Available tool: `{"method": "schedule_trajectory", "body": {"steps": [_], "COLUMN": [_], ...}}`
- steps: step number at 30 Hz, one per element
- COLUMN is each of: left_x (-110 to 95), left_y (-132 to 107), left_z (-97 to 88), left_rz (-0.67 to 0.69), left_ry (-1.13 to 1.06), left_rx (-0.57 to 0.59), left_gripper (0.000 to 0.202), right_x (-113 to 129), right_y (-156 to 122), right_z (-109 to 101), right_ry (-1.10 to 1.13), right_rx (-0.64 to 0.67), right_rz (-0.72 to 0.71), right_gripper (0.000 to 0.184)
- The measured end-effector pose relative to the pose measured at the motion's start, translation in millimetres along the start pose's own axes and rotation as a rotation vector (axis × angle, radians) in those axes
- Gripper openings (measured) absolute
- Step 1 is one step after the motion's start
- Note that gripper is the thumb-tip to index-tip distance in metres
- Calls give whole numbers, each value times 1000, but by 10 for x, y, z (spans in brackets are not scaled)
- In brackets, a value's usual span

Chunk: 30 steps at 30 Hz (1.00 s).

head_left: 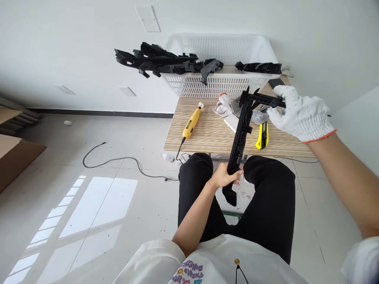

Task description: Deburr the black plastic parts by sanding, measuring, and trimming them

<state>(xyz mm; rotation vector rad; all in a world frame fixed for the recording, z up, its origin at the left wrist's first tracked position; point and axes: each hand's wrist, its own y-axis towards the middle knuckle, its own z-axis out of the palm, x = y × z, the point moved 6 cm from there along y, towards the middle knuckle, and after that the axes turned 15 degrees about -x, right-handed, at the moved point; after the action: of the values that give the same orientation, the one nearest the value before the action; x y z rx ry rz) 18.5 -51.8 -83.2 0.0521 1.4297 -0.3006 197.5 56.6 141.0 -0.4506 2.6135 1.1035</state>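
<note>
Head view: our left hand (pixel 226 177) grips the lower end of a long, ribbed black plastic part (pixel 242 130) above our lap. Our gloved right hand (pixel 299 112) clasps its crosswise top arm over the desk (pixel 207 134).

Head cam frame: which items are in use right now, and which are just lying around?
In use: black plastic part; bare left hand at its lower end; gloved right hand at its top.
Lying about: yellow rotary tool; utility knife; spare glove; white basket of black parts.
</note>
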Motion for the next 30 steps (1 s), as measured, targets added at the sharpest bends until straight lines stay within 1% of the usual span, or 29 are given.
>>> {"method": "schedule_trajectory", "body": {"steps": [3,7,10,15,19,28,30], "left_x": [-39,-63,-48,10,27,2,-4], "left_y": [-28,-55,-37,-11,-10,-14,-13], "left_z": [21,63,46,-16,-29,-31,-36], "left_rz": [-8,-33,-33,-44,-26,-20,-26], "left_ry": [-52,-116,-91,12,27,40,39], "left_rx": [34,86,43,-44,-45,-46,-48], "left_gripper": [48,52,49,42,39,41,41], "right_x": [-16,-23,-2,30,16,-15,-46], "right_y": [-3,19,45,46,21,23,18], "right_z": [-22,-70,-89,-69,-56,-80,-88], "right_ry": [9,24,10,-8,-30,-18,-24], "right_rx": [21,63,93,136,168,165,147], "right_rz": [16,57,43,2,3,30,49], "right_gripper": [68,74,73,67,58,54,54]}}
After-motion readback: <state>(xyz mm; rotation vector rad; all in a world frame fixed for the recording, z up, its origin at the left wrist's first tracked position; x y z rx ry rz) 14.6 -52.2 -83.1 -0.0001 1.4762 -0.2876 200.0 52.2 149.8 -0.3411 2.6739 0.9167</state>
